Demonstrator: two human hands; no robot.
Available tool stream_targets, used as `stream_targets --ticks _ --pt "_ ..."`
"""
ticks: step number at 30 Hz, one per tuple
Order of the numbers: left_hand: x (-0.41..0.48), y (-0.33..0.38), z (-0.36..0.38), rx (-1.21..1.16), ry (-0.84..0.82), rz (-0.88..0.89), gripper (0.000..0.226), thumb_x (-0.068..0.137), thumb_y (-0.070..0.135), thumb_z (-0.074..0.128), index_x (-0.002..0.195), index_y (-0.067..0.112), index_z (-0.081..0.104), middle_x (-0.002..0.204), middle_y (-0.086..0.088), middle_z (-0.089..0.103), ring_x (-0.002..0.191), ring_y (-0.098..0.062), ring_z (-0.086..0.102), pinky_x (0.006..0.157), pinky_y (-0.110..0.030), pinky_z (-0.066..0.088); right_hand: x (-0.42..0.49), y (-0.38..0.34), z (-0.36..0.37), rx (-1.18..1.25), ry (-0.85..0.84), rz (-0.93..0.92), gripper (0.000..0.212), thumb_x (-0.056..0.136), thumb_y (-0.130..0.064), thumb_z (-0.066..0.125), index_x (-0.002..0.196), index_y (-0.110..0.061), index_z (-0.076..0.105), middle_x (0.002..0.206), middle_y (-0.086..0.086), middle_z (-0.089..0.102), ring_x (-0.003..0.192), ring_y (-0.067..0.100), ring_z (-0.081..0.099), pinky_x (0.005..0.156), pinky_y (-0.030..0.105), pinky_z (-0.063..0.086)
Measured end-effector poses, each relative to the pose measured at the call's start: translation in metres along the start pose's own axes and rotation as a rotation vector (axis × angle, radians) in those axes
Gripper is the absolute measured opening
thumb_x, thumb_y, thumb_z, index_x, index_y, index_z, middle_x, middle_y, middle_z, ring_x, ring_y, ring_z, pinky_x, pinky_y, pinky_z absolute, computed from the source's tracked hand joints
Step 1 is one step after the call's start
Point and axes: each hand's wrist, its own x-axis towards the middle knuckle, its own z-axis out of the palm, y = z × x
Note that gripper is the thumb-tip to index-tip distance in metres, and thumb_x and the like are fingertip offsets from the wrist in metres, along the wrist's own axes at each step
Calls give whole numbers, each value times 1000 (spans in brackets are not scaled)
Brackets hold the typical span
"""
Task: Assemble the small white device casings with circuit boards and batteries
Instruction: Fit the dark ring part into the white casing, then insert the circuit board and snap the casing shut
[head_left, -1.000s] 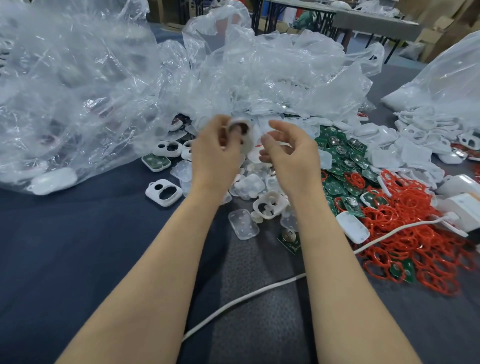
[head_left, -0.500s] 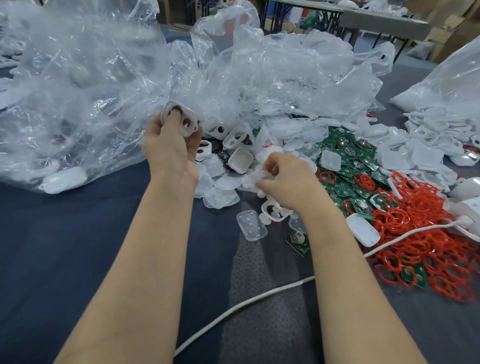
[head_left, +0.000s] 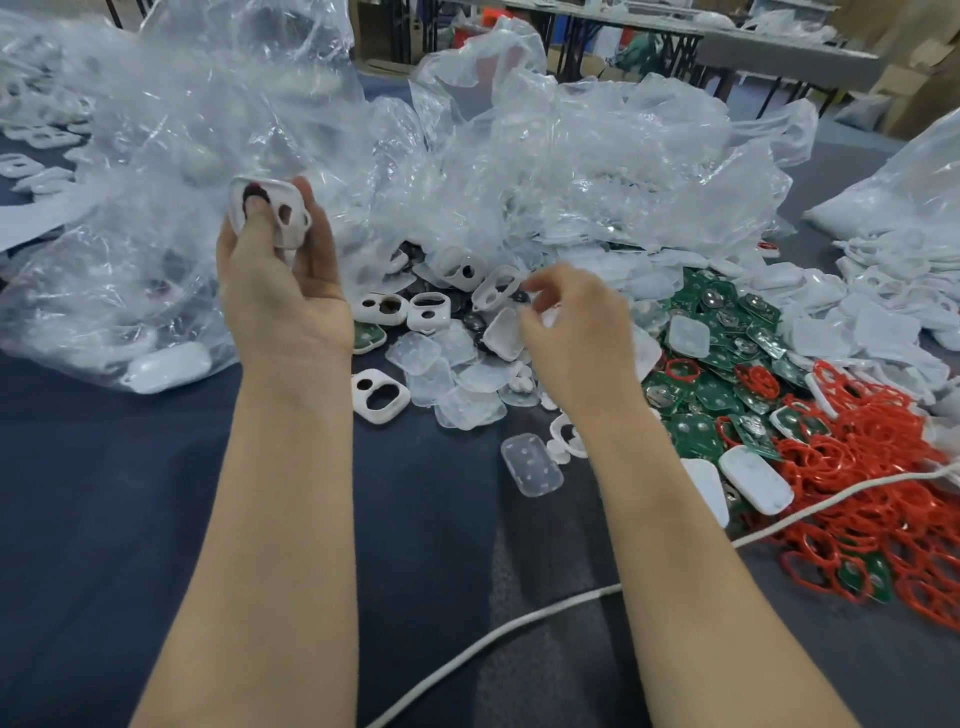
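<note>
Thumb and fingers of the left hand (head_left: 283, 296) clamp a white casing (head_left: 288, 221) (two holes) at ten o'clock; right hand (head_left: 579, 340) curls above loose parts (head_left: 457, 364), contents unclear.

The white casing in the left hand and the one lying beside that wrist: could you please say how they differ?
The held casing is raised in the grip of the left hand; the loose casing lies untouched on the dark cloth. The held casing tilts up towards the camera; the loose casing lies flat. Both are white with two openings, one larger.
</note>
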Motion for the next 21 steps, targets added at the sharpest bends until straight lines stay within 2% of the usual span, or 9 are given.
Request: stream_targets --ticks 1,3,5,8,12,15,17,21 --pt "1 1 0 3 13 1 21 95 0 54 116 3 55 84 -9 65 65 -15 70 57 -22 56 2 -7 6 -21 -106 -9 21 90 -10 54 106 -14 68 104 4 67 91 19 60 80 25 45" --pt "3 -2 -2 32 37 -23 19 95 3 55 114 3 55 85 -8 62 60 -13 68 56 -21 56 6 -14 14 -139 -342 44 25 88 -5 51 103 -13 69 105 6 68 96 23 62 87 33 51" --pt "2 -10 -1 132 41 -94 16 94 8 58 109 4 56 78 -4 60 57 -9 66 55 -18 54 10 -10 12 -206 -435 116 30 85 -1 50 107 -12 68 110 8 67 101 25 61 90 36 51" --pt "-8 -30 0 337 -31 -274 15 91 15 64 102 6 59 81 -3 61 58 -7 66 52 -16 53 12 -1 -3 -164 -429 99 40 87 2 48 116 -17 67 115 4 68 106 20 61 93 28 48" --pt "-22 -58 0 545 -178 -458 29 92 10 61 119 -1 57 95 -10 67 65 -11 69 55 -17 53 12 10 -20 -76 -446 24 26 89 -3 55 107 -16 68 105 -1 68 86 11 56 67 8 37" --pt "-26 -68 -4 691 -247 -506 17 94 8 57 110 2 56 97 -12 67 68 -13 69 59 -20 55 2 13 -17 -176 -551 -25 16 86 -17 67 102 -17 68 93 -2 62 79 12 52 55 11 37" --pt "-27 -70 -6 747 -252 -496 14 94 7 57 107 4 56 100 -13 67 69 -14 69 59 -20 55 -5 13 -8 -230 -558 -51 18 85 -22 69 101 -18 65 91 0 59 80 15 51 64 20 37" --pt "-27 -73 -8 803 -245 -487 28 94 7 57 121 -1 55 111 -17 65 71 -15 70 62 -22 58 -7 16 -1 -222 -482 -64 15 86 -15 64 98 -16 54 94 4 60 85 21 54 73 30 45"
